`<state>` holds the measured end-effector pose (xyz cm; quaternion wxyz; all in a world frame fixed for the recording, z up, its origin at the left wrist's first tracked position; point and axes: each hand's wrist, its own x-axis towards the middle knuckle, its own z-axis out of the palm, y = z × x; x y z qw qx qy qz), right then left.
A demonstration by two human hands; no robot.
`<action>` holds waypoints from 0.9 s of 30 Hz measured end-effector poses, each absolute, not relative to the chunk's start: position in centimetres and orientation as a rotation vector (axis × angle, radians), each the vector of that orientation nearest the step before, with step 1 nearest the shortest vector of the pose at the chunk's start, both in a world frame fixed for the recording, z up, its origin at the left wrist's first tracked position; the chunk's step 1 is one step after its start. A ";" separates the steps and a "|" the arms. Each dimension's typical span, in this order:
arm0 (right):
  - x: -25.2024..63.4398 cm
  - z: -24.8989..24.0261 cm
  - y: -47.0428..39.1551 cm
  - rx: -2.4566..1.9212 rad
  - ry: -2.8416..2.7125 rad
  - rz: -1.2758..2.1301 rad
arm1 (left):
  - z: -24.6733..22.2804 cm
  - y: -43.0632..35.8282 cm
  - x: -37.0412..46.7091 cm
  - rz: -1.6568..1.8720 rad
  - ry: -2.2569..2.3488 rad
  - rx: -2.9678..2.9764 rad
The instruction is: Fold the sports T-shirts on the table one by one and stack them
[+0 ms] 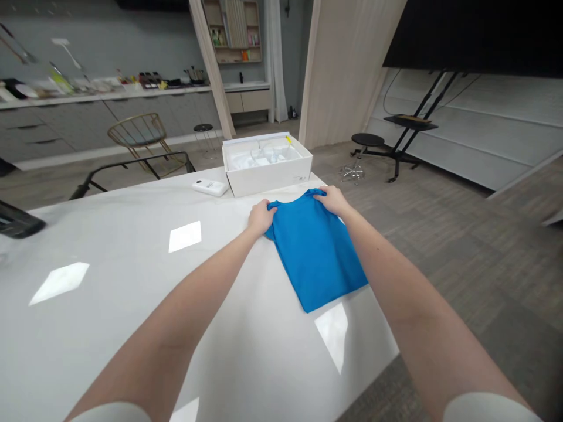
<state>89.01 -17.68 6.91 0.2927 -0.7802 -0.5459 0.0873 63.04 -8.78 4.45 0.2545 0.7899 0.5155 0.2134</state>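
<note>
- The left grip (pixel 260 218) pinches one top corner of the blue cloth (pixel 319 252), with the thumb on top. If that pinch gets loose, the corner could slip out and flop down.
- The right grip (pixel 333 201) pinches the other top corner. If it pulls harder than the left grip, the cloth could twist and go crooked.
- The cloth lies on the tabletop (pixel 246 334), between the two grips and on the near side of them. Its top edge dips in the middle. If the grips come closer together, that dip could turn into a big wrinkle.
- The side of the tabletop is close by the right grip. If the cloth slides that way, part of it could hang over the floor (pixel 497 275). The right arm hides some of that side, so I can't tell if any hangs over now.
- The white box (pixel 268 176) is just past both grips. If the hands push forward, a knuckle could bump it and shake the clear bags (pixel 272 155) inside.
- The small white gadget (pixel 210 187) is past the left grip, out to its left. A wide swing that way could knock it.
</note>
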 end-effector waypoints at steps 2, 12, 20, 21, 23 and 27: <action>89.6 6.3 -16.2 -2.133 -1.474 0.247 | 4.2 -7.5 63.6 0.547 1.446 2.169; 87.0 4.6 -13.8 -2.298 -1.417 -0.177 | 5.1 -9.4 64.8 0.690 1.169 2.778; 83.1 3.6 -19.2 -2.228 -1.834 0.131 | 3.7 -13.5 65.1 0.126 0.736 2.829; 82.9 3.6 -20.4 -2.259 -1.832 0.150 | 3.8 -14.3 64.7 0.151 0.769 2.821; 82.3 4.1 -23.2 -2.275 -1.787 0.086 | 4.1 -16.6 63.5 0.219 0.791 2.816; 79.7 4.6 -30.3 -2.198 -1.778 0.023 | 4.1 -22.8 60.7 0.251 0.637 2.846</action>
